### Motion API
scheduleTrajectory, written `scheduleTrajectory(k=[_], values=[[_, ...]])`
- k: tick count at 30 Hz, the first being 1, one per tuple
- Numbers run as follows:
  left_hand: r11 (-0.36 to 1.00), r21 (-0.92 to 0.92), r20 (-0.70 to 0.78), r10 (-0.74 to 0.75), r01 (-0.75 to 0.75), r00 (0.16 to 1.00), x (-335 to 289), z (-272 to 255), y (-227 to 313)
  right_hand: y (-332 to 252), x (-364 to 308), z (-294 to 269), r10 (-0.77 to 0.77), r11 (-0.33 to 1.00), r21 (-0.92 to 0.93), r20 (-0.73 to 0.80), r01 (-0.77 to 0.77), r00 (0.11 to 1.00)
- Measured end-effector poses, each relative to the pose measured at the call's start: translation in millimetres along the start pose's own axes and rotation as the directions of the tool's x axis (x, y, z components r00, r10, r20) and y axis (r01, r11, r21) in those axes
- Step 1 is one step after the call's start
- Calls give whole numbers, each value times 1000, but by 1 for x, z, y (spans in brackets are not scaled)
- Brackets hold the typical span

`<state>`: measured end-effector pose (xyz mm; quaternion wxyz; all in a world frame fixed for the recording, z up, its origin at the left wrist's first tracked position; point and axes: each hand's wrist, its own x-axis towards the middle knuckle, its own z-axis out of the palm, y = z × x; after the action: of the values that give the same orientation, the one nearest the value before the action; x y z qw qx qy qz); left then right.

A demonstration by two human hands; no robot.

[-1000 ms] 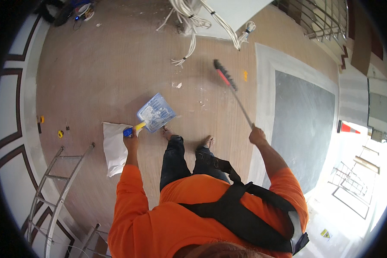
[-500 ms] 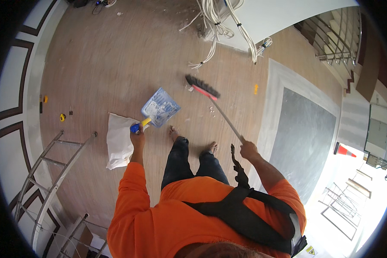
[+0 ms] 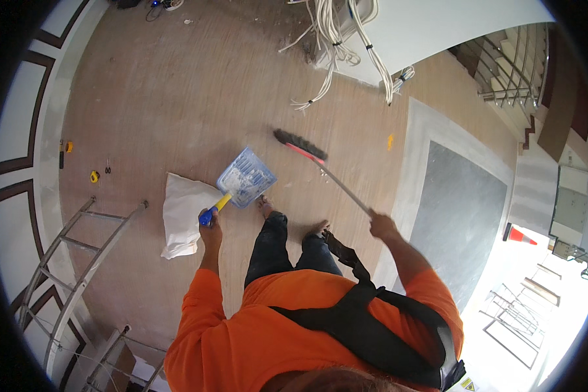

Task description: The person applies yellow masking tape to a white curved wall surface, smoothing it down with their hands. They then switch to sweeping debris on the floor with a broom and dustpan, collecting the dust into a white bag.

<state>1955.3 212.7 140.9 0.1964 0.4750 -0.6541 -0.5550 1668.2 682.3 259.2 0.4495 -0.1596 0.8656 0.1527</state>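
Observation:
My left hand (image 3: 210,228) is closed round the blue and yellow handle of a dustpan (image 3: 258,171). The pan is blue and ribbed, with pale dust and debris in it, and its open edge points away and to the right. My right hand (image 3: 382,226) grips the grey stick of a broom (image 3: 310,150). Its dark bristles and red head lie just beyond the dustpan, to the right, apart from it. Small white bits of debris (image 3: 323,173) show by the broom stick. A white sack (image 3: 184,212) lies on the floor beside my left hand.
Bundled white cables (image 3: 333,49) hang at the far side by a white panel. Left stand metal ladders (image 3: 85,274); near them lie a yellow tape measure (image 3: 95,176) and scissors (image 3: 108,166). A grey floor panel (image 3: 460,209) spans the right, with stairs (image 3: 516,65) beyond.
The broom head has moved left and a little nearer, closer to the dustpan. The dustpan has shifted slightly nearer and right. A dark strap end has swung left across my leg.

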Motion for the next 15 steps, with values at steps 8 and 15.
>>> scheduleTrajectory(k=[8,15], values=[[1000,3,-57,9,-9,998,-27,-35,-28,28,-66,115,330,884,338,42,-325,943],[1000,-5,-122,14,-14,992,-66,-73,-1,-7,53,134,-419,869,-158,269,469,867]])
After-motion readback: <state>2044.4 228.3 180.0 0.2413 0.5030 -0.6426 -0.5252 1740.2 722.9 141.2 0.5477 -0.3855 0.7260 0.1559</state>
